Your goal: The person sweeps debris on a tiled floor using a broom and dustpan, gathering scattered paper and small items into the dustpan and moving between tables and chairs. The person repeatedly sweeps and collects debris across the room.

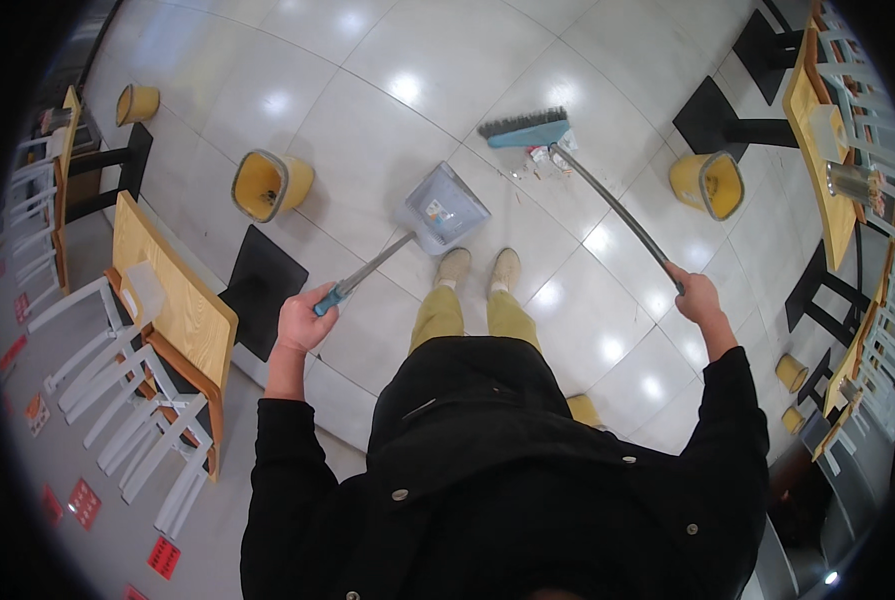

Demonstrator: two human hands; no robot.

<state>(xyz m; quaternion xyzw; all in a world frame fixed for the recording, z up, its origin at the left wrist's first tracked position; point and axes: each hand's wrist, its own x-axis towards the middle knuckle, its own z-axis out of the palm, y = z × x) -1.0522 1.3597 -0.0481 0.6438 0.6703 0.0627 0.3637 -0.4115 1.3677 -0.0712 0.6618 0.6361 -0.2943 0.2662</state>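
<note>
- The white tiled floor point(387, 120) fills most of the view; wooden tables point(172, 290) with white chairs point(117, 400) stand at the left and right, and yellow bins point(267, 185) stand on the tiles.
- The broom point(527, 130), with a teal head and dark bristles, rests on the floor ahead and to the right of the feet, and its long handle slopes back to the right hand point(697, 300).
- The grey dustpan point(445, 210) sits on the floor just in front of the shoes point(479, 268), with its mouth toward the broom.
- Small scraps of litter point(545, 162) lie just beside the broom head, between it and the dustpan.
- Judged from this, the step in hand is sweeping the scraps together; the next move would call for a short pull of the broom toward the pan while the pan is kept flat.
- The right hand has its fingers wrapped closed around the handle top, arm stretched out to the side.
- The left hand point(302, 322) grips the dustpan's teal handle end in a closed fist, elbow bent.
</note>
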